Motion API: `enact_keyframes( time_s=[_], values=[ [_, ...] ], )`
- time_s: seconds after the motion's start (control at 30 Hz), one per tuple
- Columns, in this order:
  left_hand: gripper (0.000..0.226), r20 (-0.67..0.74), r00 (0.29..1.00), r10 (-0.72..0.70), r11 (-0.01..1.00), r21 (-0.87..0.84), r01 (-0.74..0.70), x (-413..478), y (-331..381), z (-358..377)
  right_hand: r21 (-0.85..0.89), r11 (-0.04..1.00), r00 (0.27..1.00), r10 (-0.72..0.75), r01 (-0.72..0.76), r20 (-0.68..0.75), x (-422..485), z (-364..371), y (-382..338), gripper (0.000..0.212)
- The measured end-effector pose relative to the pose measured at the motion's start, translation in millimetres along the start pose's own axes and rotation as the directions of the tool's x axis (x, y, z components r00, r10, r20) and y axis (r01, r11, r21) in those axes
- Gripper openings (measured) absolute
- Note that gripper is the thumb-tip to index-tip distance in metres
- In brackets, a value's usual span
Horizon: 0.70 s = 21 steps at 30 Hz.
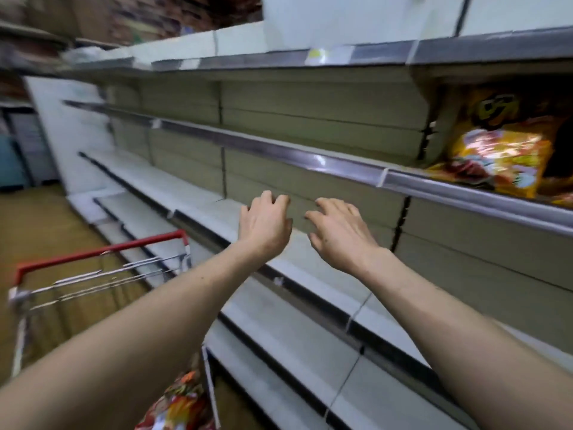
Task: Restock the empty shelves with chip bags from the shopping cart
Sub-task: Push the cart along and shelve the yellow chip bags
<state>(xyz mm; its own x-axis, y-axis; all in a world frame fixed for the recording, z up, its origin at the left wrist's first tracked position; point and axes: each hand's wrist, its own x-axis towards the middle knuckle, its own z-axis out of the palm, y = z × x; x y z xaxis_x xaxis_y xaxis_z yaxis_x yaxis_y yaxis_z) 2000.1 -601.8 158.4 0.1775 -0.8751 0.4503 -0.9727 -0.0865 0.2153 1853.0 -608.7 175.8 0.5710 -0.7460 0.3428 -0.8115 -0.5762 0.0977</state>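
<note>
Mid-frame, at the shelves (310,157) — left hand (265,225), right hand (338,234), both released.
Fingers loosely curled, holding nothing — chip bag (502,150) upper right.

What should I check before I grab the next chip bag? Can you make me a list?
1. Left hand free: ok, it holds nothing.
2. Right hand free: ok, it holds nothing.
3. Bags to take from the shopping cart: ok, a red chip bag shows at its near end.
4. Room on the shelf below the hands: ok, it is bare.
5. Yellow chip bags on the higher shelf sitting neatly: cannot tell, too blurred.
6. How many bags the cart holds: cannot tell, most of it is out of view.
</note>
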Motion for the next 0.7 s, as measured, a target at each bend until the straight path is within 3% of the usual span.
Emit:
enact_keyframes(
  time_s=[0.2, 0.33, 0.5, 0.7],
  values=[
    [0.038, 0.105, 0.963, -0.248, 0.966, 0.102, 0.238, -62, -127, 4, 0.139, 0.959, 0.962, -0.261, 0.249, 0.078, 24, 58, -122, 0.04],
    [0.043, 0.204, 0.88, -0.429, 0.902, 0.153, 0.404, -114, -214, 10, 0.207, 0.91, 0.908, -0.392, 0.36, 0.145, 32, 99, -199, 0.04],
    [0.049, 0.295, 0.743, -0.6, 0.8, 0.203, 0.565, -164, -304, 24, 0.273, 0.864, 0.839, -0.487, 0.423, 0.242, 38, 154, -276, 0.038],
    [0.051, 0.384, 0.63, -0.675, 0.724, 0.18, 0.666, -192, -376, 65, 0.313, 0.846, 0.77, -0.526, 0.431, 0.361, 53, 218, -327, 0.041]
  ],
)
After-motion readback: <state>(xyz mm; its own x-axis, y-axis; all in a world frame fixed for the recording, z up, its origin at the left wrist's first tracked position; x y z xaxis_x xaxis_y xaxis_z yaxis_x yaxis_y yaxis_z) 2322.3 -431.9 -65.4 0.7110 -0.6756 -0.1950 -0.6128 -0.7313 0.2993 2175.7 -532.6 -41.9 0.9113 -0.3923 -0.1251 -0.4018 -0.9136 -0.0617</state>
